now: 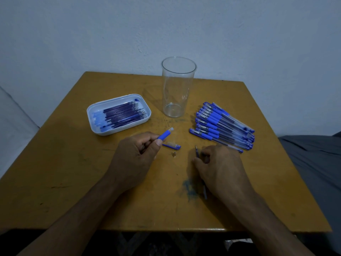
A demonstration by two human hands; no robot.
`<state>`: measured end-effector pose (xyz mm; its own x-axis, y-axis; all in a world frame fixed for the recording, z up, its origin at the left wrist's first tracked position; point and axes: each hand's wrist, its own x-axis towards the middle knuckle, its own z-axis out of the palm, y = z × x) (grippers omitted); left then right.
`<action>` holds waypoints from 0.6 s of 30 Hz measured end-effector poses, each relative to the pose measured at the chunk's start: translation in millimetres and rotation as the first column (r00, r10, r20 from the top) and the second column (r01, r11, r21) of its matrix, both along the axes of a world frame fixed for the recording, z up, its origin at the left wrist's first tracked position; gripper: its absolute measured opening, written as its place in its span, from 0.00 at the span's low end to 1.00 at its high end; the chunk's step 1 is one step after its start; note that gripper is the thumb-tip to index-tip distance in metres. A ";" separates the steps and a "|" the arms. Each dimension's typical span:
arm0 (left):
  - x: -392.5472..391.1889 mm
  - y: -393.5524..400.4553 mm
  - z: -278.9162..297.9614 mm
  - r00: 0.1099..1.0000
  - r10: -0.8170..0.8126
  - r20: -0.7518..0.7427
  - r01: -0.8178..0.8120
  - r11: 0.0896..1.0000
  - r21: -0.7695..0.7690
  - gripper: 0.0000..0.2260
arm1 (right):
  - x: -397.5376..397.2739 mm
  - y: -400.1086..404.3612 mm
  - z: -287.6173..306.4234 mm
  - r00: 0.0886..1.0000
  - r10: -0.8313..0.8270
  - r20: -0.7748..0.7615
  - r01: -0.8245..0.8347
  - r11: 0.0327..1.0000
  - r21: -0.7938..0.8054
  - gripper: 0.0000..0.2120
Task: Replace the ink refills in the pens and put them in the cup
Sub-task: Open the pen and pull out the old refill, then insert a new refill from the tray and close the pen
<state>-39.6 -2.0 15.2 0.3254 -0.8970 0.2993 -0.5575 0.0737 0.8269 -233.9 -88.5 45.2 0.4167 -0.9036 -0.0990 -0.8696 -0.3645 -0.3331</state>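
1. Beyond the left hand and a little to its left, the white rounded plastic tray (92, 115) is lying on the worn yellow-brown wooden surface (73, 182), holding a bundle of thin dark-blue ink refills (123, 114). Their long axis is running from near-left to far-right, with the metal tips pointing away to the right.
2. The left hand (134, 159) is closing around a pen barrel with a blue rubber grip (164, 134), thumb and fingers pinching it so that its open clear end is pointing up and away toward the cup.
3. Between the two hands, a blue pen cap (172, 145) and a small metal tip cone (173, 154) are lying loose, both just past the left thumb.
4. Straight ahead of both hands, the tall clear plastic cup (177, 89) is standing upright and empty.
5. The right hand (219, 169) is curling down on the surface and pinching a thin used refill (197, 153), its tip pointing away and its tail running back under the palm.
6. Just beyond the right hand, the stack of blue-gripped clear pens (221, 126) is lying with caps to the left.
7. Judging from this, a fresh refill is wanted next: the tray is nearer the left hand, which is occupied, so the right hand would be reaching across once it drops the old refill.
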 end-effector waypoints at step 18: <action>22.2 7.3 10.7 0.987 0.114 -0.115 -0.128 0.985 -0.115 0.11 | 20.5 7.2 31.0 0.997 0.071 -0.038 -0.073 0.996 -0.052 0.19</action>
